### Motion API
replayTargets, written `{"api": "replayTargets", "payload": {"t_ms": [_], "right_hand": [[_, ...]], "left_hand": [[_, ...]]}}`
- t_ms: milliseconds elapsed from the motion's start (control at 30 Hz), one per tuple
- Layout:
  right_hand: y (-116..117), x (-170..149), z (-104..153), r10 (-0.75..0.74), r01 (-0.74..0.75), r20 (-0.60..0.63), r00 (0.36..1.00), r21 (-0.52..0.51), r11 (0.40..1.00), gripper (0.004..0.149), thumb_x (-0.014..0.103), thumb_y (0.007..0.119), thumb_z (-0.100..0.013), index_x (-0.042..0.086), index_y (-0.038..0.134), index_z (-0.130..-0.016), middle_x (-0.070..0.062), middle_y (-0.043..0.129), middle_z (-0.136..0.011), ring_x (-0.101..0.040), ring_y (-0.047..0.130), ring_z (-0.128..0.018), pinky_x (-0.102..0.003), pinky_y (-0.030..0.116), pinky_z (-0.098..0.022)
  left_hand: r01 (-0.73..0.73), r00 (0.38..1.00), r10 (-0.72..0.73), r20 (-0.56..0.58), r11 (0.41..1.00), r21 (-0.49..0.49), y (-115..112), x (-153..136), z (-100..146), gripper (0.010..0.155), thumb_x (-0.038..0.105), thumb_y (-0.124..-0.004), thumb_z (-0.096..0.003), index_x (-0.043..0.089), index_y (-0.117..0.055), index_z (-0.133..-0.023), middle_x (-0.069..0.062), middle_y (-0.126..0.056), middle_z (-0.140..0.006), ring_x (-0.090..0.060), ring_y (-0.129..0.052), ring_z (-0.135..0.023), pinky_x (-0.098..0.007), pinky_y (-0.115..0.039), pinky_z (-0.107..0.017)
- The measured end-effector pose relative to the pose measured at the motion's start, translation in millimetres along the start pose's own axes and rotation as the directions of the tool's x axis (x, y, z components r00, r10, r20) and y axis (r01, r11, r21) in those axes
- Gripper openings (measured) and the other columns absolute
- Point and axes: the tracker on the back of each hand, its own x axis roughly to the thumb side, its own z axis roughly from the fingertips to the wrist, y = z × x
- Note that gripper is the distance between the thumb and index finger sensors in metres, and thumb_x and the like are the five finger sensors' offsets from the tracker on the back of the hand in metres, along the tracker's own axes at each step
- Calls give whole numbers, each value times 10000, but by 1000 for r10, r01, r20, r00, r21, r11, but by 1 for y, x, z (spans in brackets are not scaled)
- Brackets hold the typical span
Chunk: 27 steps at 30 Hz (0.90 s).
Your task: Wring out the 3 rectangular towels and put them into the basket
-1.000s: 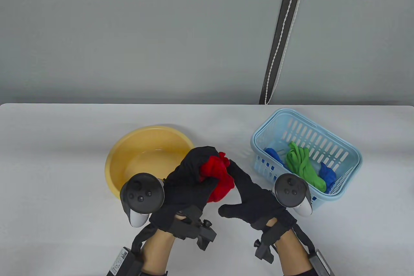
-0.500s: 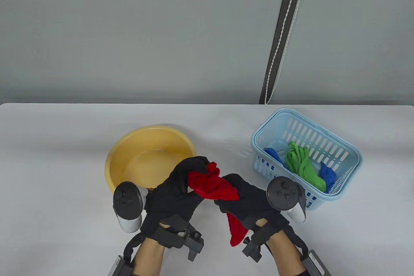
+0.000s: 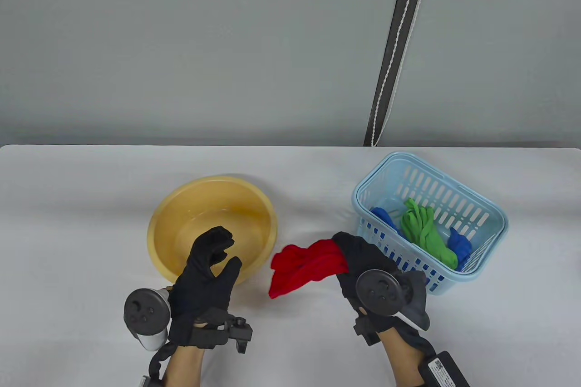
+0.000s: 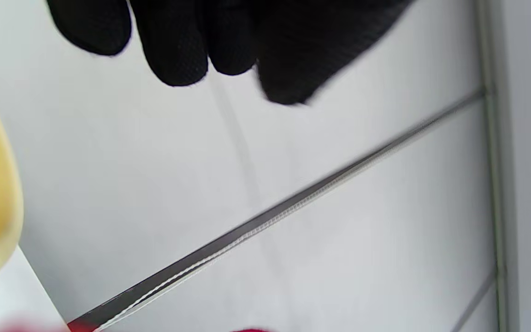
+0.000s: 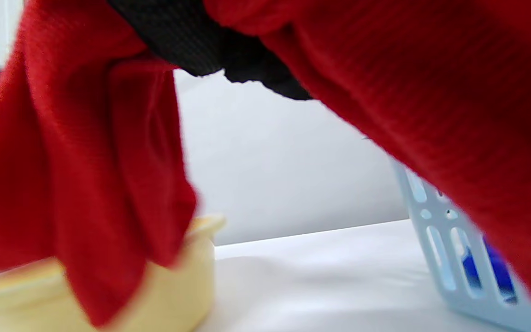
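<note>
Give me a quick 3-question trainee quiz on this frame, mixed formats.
1. True or false: the left hand grips the red towel.
2. Which towels lie in the basket? A) red, green B) green, blue C) blue only
3. Fill in: the yellow basin sits to the ___ of the basket in the table view.

Key: 1 false, the right hand holds it; 2 B, green towel and blue towel; 3 left.

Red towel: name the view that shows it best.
The table view: the whole red towel hangs from the right hand. The right wrist view shows only blurred close-up folds; the left wrist view, slivers at its bottom edge.
</note>
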Motion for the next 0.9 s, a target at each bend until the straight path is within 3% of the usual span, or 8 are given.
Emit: {"api": "replayTargets", "payload": {"t_ms": [100, 233, 333, 400, 533, 633, 800, 900], "right_hand": [[7, 12, 1, 35, -37, 54, 998, 35, 999, 461, 311, 842, -574, 220, 648, -982, -90, 888, -768, -267, 969, -529, -481, 834, -431], [13, 26, 4, -63, 55, 107, 992, 76, 996, 454, 324, 876, -549, 244, 700, -959, -72, 908, -754, -261, 981, -526, -480, 841, -434], [11, 30, 4, -211, 202, 86, 974, 104, 974, 462, 328, 904, -535, 250, 722, -952, -66, 913, -747, -260, 984, -525, -483, 843, -435], [9, 27, 2, -302, 295, 50, 952, 113, 949, 480, 327, 930, -517, 253, 735, -950, -62, 914, -747, -259, 985, -535, -488, 843, -443], [9, 7, 1, -570, 575, -80, 818, 85, 814, 568, 297, 1005, -459, 239, 738, -957, -63, 902, -780, -273, 978, -602, -536, 817, -498], [10, -6, 2, -697, 711, -157, 699, 58, 701, 607, 252, 1029, -440, 234, 728, -966, -73, 881, -811, -289, 961, -643, -568, 791, -531], [16, -19, 3, -824, 856, -254, 507, 31, 517, 626, 193, 1032, -433, 232, 719, -973, -87, 859, -843, -302, 944, -674, -573, 780, -544], [20, -24, 6, -866, 903, -286, 411, 2, 429, 634, 171, 1027, -435, 230, 711, -982, -103, 847, -860, -310, 935, -686, -570, 776, -547]], "left_hand": [[101, 995, -89, 53, 946, -309, -40, 9, 0, 897, 552, -910, -462, 163, -474, -1142, -201, -562, -1186, -473, -693, -1020, -681, -641, -697], [178, 981, -190, 29, 835, -520, -78, 4, 1, 1159, 632, -910, -426, 104, -205, -1178, -273, -374, -1231, -539, -514, -1088, -726, -534, -730], [166, 975, -220, -35, 825, -540, -89, -9, 0, 1087, 567, -949, -435, 99, -307, -1176, -160, -703, -1138, -473, -744, -1018, -704, -627, -700], [117, 977, -199, -80, 808, -578, -95, -14, 1, 780, 457, -964, -467, 154, -606, -1090, -48, -946, -880, -369, -971, -819, -626, -755, -649], [107, 973, -200, -115, 832, -544, -99, -13, 2, 381, 371, -917, -514, 256, -811, -861, -28, -964, -800, -340, -1018, -719, -587, -806, -614], [118, 970, -215, -111, 823, -556, -100, -13, 3, 374, 350, -899, -522, 255, -790, -867, -56, -934, -899, -289, -1060, -624, -549, -861, -556], [90, 963, -218, -157, 814, -574, -105, -16, 2, 376, 361, -867, -542, 262, -782, -895, -66, -998, -757, -172, -1008, -293, -451, -912, -348], [129, 961, -241, -135, 825, -551, -109, -21, 2, 513, 524, -848, -528, 242, -775, -951, 2, -1023, -631, -134, -987, -210, -409, -919, -268]]}}
